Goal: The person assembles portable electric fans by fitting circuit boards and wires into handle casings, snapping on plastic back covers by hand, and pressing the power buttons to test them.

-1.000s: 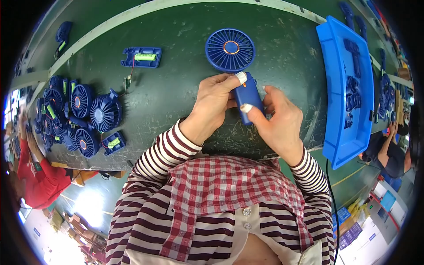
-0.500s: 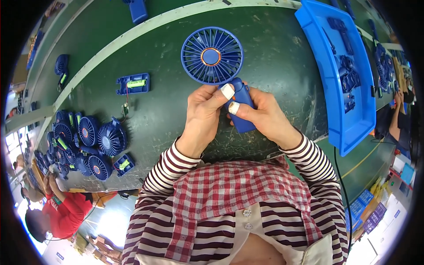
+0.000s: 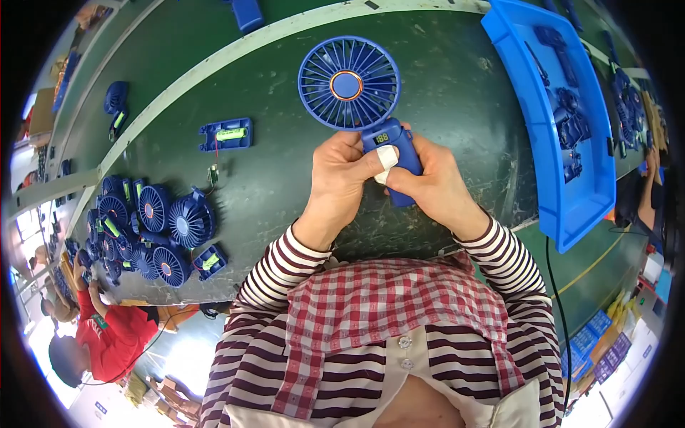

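- Handheld blue fan (image 3: pixel 357 93) stands upright, its handle grasped by left hand (image 3: pixel 342 178) and right hand (image 3: pixel 432 182).
- Blue tray (image 3: pixel 564 214) lies near right; green table (image 3: pixel 285 192) bare between.

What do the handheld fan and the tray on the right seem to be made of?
Handheld fan: looks like moulded blue plastic, matt, with a thin-ribbed grille. Tray: likely glossy, rigid blue plastic, with light glinting along its rim. Both hands, left hand and right hand, grip the fan's handle.

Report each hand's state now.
Left hand: closed on the blue handheld fan, at its handle.
Right hand: closed on the same handle.
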`<state>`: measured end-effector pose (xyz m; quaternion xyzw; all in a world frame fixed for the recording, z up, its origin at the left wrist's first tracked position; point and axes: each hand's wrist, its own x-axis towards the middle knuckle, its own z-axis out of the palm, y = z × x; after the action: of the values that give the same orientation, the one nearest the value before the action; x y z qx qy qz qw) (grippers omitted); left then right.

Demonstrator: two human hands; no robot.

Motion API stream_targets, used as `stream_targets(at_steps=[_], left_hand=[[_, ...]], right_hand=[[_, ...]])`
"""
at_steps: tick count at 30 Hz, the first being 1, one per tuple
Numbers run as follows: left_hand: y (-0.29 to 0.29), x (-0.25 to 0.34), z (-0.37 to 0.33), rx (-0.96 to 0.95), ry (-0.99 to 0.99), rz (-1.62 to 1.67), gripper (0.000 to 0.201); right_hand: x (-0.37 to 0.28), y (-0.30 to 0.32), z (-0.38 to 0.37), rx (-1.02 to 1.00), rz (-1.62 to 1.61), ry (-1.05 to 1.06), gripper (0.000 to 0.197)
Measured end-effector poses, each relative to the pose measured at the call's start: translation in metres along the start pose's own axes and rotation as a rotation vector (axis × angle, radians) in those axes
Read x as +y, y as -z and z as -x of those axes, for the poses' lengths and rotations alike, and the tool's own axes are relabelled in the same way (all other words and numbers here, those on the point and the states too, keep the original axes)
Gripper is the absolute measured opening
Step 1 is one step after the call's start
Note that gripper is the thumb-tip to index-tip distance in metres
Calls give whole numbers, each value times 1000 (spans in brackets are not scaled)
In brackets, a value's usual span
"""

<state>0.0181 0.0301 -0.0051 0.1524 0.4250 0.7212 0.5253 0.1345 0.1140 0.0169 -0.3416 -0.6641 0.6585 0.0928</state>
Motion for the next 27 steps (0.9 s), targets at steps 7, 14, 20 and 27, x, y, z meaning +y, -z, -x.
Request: stream_targets(at_steps=[7, 14, 20, 27], left_hand=[[3, 4, 0, 59, 5, -23, 36], [9, 59, -20, 72, 85, -5, 30], [105, 165, -112, 530, -172, -730, 17], [221, 199, -201, 897, -181, -1414, 55]], right_hand=[[1, -8, -10, -26, -183, -44, 29], [4, -15, -16, -123, -287, 97, 31], [26, -12, 1, -241, -199, 58, 30], [34, -8, -2, -192, -134, -22, 28]])
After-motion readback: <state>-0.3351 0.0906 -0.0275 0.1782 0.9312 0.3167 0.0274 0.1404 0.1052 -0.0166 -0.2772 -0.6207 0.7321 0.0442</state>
